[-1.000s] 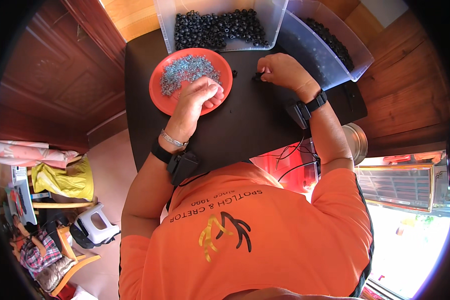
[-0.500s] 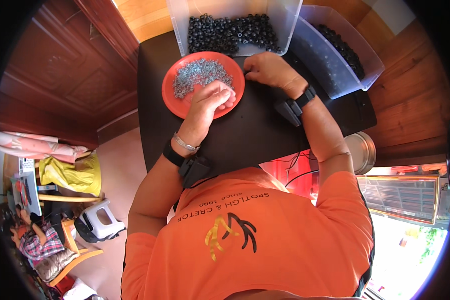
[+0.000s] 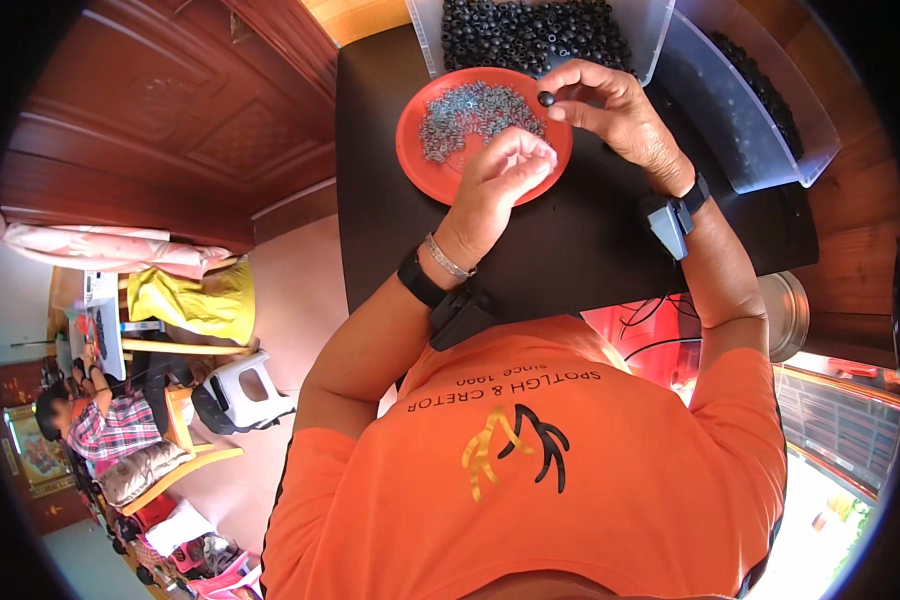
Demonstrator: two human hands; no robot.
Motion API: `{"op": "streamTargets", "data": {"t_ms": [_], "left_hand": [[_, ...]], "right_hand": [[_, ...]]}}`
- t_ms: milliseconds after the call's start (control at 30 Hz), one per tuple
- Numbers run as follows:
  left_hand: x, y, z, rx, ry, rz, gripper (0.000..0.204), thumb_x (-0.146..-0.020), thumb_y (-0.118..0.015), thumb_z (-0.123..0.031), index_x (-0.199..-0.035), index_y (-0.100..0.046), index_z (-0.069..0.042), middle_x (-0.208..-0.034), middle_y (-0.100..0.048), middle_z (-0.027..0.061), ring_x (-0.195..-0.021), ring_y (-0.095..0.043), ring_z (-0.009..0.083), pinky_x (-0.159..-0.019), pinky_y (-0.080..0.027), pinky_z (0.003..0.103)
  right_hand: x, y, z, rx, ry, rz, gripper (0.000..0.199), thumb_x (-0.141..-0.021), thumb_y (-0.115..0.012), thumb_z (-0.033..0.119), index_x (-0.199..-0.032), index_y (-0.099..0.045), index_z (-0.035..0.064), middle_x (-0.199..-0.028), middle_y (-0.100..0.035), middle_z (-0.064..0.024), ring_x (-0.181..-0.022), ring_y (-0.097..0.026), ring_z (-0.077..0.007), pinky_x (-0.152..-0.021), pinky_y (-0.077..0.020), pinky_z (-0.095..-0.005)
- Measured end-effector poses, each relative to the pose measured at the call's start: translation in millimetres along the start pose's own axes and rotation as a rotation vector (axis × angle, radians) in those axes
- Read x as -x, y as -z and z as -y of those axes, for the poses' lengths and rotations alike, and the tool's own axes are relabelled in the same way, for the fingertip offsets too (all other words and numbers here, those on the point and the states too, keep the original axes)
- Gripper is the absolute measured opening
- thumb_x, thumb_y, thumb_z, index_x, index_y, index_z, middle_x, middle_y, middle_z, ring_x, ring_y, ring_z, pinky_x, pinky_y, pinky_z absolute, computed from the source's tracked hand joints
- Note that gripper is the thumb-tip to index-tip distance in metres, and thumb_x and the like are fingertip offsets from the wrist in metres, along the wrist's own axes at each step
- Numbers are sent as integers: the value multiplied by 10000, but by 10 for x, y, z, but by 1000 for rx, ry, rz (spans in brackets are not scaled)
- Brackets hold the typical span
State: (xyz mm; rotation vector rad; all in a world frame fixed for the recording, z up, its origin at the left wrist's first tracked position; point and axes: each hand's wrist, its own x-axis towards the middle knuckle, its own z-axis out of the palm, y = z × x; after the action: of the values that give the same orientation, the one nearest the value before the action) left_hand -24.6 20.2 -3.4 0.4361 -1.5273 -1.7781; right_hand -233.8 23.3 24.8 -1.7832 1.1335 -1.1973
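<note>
My left hand [image 3: 498, 180] hovers over the near edge of the orange plate [image 3: 425, 165], fingers bunched together with the tips pinched down toward it. Whether there is anything between those tips I cannot tell; they are too tightly closed and too small to read. Just beyond my left fingertips, spread over the middle of the plate, lies a heap of small grey metal rings [image 3: 470, 115]. The plate itself sits on a black table [image 3: 570, 260] that runs under both my wrists.

To the right of the left hand, my right hand [image 3: 620, 115] is raised over the far right rim of the plate. Its thumb and forefinger grip one small black bead [image 3: 547, 98], which sticks out at the left of my fingertips, above the plate's edge. The other fingers curl loosely behind.

Past my right fingers stands a clear plastic tub [image 3: 650, 40] filled with black beads [image 3: 530, 30]. Further right of that hand, beyond my knuckles, a second clear tub [image 3: 760, 130] holds more dark beads along its far side.
</note>
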Motion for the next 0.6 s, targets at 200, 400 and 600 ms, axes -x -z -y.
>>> {"op": "streamTargets", "data": {"t_ms": [200,400,600], "left_hand": [[12,143,-28,118,20,-133,204,-924,-488,-227,-952,-557,-37,-928,-609,57,-889,-578,156,-815,-428,288],[11,147,-6,163,55,-88,268,-941,-455,-252,-1024,-546,-15,-932,-613,72,-882,-582,162,-811,-437,295],[4,123,-102,317,100,-95,210,-930,-466,-199,-996,-541,-15,-949,-605,75,-846,-578,150,-789,-439,281]], "right_hand": [[66,-205,139,-81,93,-27,272,-768,-688,-38,-1017,-643,62,-981,-628,-13,-877,-587,-110,-788,-478,-253],[63,-334,235,236,348,-16,297,-718,-718,-25,-996,-655,60,-955,-650,-53,-898,-612,-185,-813,-481,-302],[77,-413,319,373,400,-33,304,-706,-739,20,-996,-659,64,-969,-648,-63,-927,-612,-223,-835,-487,-330]]}}
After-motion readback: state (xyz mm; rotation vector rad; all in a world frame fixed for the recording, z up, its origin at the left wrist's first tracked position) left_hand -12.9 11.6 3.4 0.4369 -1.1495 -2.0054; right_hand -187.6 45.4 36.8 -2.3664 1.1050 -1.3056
